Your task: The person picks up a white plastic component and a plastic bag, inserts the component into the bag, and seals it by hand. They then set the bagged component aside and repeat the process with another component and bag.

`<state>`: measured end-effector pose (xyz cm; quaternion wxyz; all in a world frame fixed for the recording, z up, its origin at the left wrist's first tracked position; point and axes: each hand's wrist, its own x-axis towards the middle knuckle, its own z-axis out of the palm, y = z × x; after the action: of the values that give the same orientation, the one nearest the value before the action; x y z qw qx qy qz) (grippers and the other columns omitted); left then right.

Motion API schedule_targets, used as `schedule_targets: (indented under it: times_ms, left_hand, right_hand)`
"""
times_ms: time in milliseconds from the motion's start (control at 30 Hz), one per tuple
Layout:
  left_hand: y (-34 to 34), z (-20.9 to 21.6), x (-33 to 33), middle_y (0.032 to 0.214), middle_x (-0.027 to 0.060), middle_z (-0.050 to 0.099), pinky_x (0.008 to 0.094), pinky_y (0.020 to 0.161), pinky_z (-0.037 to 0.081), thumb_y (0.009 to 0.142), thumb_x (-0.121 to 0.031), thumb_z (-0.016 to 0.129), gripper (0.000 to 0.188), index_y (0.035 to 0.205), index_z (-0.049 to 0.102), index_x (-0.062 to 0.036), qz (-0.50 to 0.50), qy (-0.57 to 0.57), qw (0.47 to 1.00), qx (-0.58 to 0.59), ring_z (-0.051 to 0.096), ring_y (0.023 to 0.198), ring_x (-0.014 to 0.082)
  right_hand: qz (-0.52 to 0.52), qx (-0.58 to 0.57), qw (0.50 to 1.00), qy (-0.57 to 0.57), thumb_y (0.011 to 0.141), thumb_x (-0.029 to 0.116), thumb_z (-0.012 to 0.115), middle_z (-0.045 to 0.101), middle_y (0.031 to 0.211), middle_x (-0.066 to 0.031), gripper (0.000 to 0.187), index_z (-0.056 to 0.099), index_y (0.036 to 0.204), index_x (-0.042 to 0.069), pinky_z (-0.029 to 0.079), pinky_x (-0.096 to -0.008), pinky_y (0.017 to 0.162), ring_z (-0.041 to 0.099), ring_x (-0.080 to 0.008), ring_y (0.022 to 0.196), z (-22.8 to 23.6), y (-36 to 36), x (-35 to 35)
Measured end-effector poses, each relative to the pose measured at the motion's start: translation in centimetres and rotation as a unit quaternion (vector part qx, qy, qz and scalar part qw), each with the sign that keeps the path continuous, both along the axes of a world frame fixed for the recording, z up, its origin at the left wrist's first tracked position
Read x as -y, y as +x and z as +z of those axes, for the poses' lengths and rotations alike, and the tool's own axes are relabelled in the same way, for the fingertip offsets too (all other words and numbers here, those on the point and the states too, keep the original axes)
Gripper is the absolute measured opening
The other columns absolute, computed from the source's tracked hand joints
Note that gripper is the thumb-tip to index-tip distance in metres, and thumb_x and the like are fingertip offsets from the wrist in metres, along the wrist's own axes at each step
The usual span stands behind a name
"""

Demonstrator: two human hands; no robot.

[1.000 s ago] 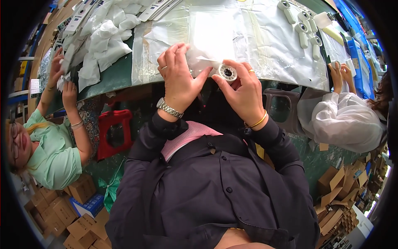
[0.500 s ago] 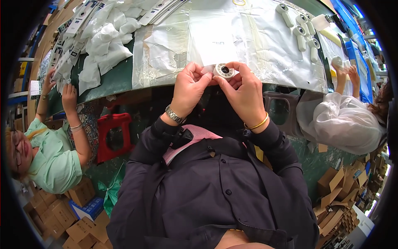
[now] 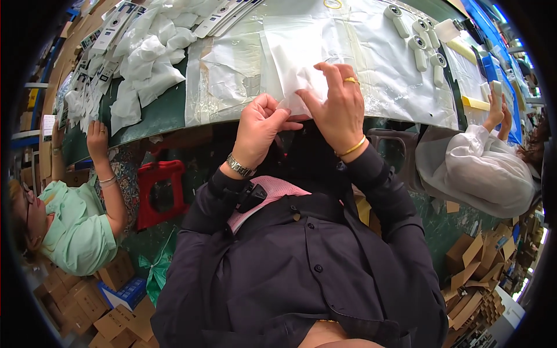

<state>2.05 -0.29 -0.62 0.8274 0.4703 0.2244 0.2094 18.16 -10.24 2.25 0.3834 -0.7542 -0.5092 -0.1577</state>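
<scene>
A thin, whitish translucent bag (image 3: 299, 72) spreads upward from between my hands over the table. My left hand (image 3: 259, 129) is closed, thumb and forefinger pinching its lower left edge. Over the bag's right side is my right hand (image 3: 341, 104), open, with thumb and forefinger apart; whether the thumb touches the plastic I cannot tell. The white round-headed handheld fan seen earlier in my fingers does not show; it may be hidden by the bag or my hands.
Several white handheld fans (image 3: 418, 44) lie at the table's far right. White pouches (image 3: 148, 49) and narrow boxes (image 3: 110, 29) pile up at the left. One co-worker (image 3: 81, 223) sits left, another (image 3: 476, 168) right. A red stool (image 3: 159, 200) stands below the left table edge.
The fan's round head has gone out of sight, and a bag now rises between my hands. My right hand has loosened and lifted a little. The right co-worker's hands have moved and hold a whitish object.
</scene>
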Motion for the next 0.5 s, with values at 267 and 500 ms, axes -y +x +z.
schedule_targets:
  times_ms: [267,500]
  left_hand:
    - [-0.4,1.6,0.4,0.092,0.0213,0.078,0.0233,0.053,0.055,0.106,-0.01,0.062,0.012,0.103,0.053,-0.0017,-0.015,0.001,0.998,-0.068,0.079,0.077,0.0226]
    - [-0.5,2.0,0.4,0.074,0.0131,0.076,0.0215,0.046,0.046,0.106,-0.015,0.064,0.018,0.1,0.064,0.0017,0.004,0.208,0.96,-0.186,0.065,0.053,0.0105]
  right_hand:
    - [-0.04,0.002,0.998,-0.041,0.084,0.013,0.076,0.069,0.088,-0.0096,0.051,0.061,0.132,0.01,0.055,-0.0433,0.077,0.07,-0.0327,0.083,-1.4,2.2,-1.7]
    - [-0.01,-0.227,0.966,-0.12,0.091,0.01,0.076,0.066,0.073,-0.0065,0.036,0.067,0.125,0.005,0.053,-0.0329,0.061,0.065,-0.0195,0.059,-0.2,-0.9,2.9]
